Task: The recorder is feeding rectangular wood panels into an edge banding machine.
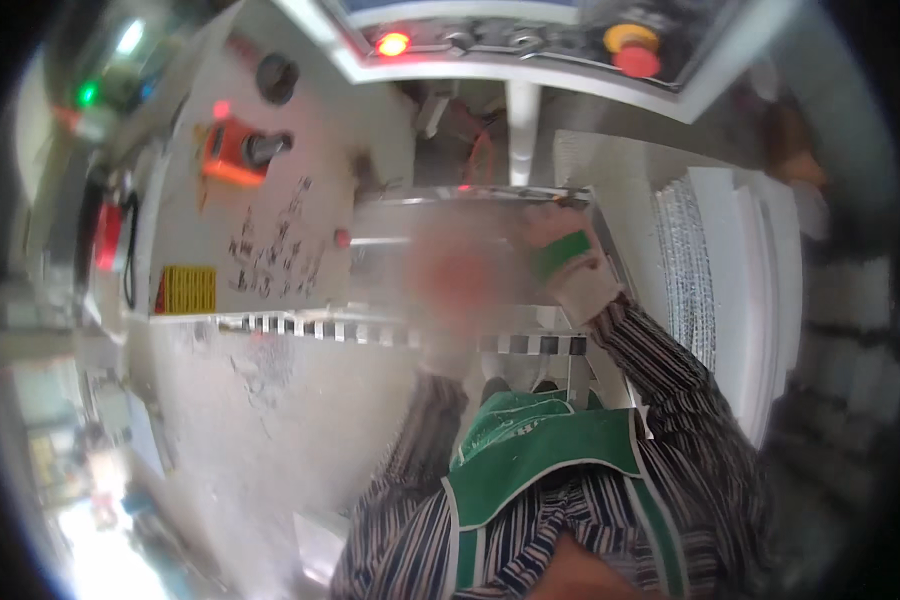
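My right hand [562, 250], in a pale glove with a green patch across its back, reaches to the right end of a grey machine bed [380, 270]. Its fingers are hazy near the bed's far right corner, and whether they hold anything does not show. Over the middle of the bed, my left hand [455, 280] is a reddish blur, so its fingers and anything in them cannot be made out. A black-and-white checkered strip [370, 332] runs along the bed's near edge.
At left stands a pale machine housing [300, 190] with an orange device [235, 152] and a yellow label [189, 289]. Overhead, a control panel carries a lit red lamp [393, 44] and a red emergency-stop button [636, 58]. White panels [750, 290] stand upright at right.
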`<action>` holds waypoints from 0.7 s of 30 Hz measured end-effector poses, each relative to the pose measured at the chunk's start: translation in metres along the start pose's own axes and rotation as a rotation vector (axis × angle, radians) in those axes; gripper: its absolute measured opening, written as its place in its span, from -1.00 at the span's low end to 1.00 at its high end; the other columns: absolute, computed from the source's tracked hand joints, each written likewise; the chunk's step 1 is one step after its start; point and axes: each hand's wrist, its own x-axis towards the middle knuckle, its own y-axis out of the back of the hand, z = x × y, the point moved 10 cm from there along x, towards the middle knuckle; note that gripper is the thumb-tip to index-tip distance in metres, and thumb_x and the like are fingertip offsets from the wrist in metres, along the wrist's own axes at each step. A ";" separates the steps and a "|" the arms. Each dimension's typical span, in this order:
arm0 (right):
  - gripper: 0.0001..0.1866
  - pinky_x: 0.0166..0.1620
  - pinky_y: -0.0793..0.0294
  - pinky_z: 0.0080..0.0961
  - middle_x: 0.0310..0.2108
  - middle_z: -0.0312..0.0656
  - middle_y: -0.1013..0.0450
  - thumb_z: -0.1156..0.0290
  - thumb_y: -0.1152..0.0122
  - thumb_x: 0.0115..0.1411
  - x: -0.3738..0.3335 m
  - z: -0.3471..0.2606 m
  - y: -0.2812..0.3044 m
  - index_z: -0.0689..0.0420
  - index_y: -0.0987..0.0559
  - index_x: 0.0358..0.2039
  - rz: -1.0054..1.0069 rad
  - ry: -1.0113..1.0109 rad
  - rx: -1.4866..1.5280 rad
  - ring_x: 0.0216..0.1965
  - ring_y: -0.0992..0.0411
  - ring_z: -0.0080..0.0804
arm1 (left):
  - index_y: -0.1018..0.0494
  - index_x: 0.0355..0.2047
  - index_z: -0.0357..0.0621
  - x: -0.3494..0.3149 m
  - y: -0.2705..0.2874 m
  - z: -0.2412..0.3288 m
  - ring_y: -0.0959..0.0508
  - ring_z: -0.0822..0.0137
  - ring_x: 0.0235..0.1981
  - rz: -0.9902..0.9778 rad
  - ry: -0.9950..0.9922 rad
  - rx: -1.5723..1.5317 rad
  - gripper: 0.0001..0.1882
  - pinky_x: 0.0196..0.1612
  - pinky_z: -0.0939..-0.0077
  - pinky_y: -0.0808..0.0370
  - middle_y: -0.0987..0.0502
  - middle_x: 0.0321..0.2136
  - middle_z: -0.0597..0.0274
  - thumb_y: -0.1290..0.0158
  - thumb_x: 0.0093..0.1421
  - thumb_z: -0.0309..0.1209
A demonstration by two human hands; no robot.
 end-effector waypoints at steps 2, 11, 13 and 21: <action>-0.71 -0.05 -0.55 -0.19 -0.10 -0.28 -0.54 0.13 -0.20 0.21 0.003 -0.010 -0.003 -0.11 -0.64 -0.09 0.001 0.044 0.033 -0.05 -0.52 -0.25 | -0.26 0.33 0.10 -0.009 -0.018 -0.026 -0.54 0.38 -0.20 -0.069 0.088 0.196 -0.46 -0.15 0.39 -0.59 -0.53 -0.07 0.20 -0.16 0.39 -0.26; -0.75 -0.06 -0.59 -0.23 -0.07 -0.34 -0.54 0.23 -0.14 0.27 0.029 -0.032 0.006 -0.18 -0.66 -0.06 -0.006 0.113 0.099 0.01 -0.53 -0.31 | -0.30 0.17 0.08 0.040 0.002 -0.025 -0.46 0.54 -0.32 -0.141 0.077 0.055 -0.58 -0.23 0.63 -0.45 -0.39 -0.34 0.48 -0.16 0.38 -0.23; -0.76 -0.04 -0.58 -0.25 -0.07 -0.36 -0.55 0.23 -0.15 0.27 0.031 -0.033 0.003 -0.20 -0.69 -0.10 -0.027 0.095 0.052 0.05 -0.52 -0.33 | -0.27 -0.14 0.07 0.046 0.008 -0.008 -0.31 0.53 -0.39 -0.122 -0.041 0.077 -0.77 -0.32 0.55 -0.39 -0.20 -0.39 0.47 -0.13 0.40 -0.26; -0.74 0.03 -0.55 -0.23 -0.06 -0.35 -0.56 0.22 -0.10 0.32 0.061 -0.074 -0.018 -0.21 -0.66 -0.04 -0.040 0.091 -0.068 0.07 -0.51 -0.29 | -0.34 0.26 -0.10 -0.014 0.029 0.037 -0.52 0.27 0.05 -0.284 -0.082 0.183 -0.57 0.14 0.26 -0.49 -0.50 0.07 0.25 -0.02 0.47 -0.24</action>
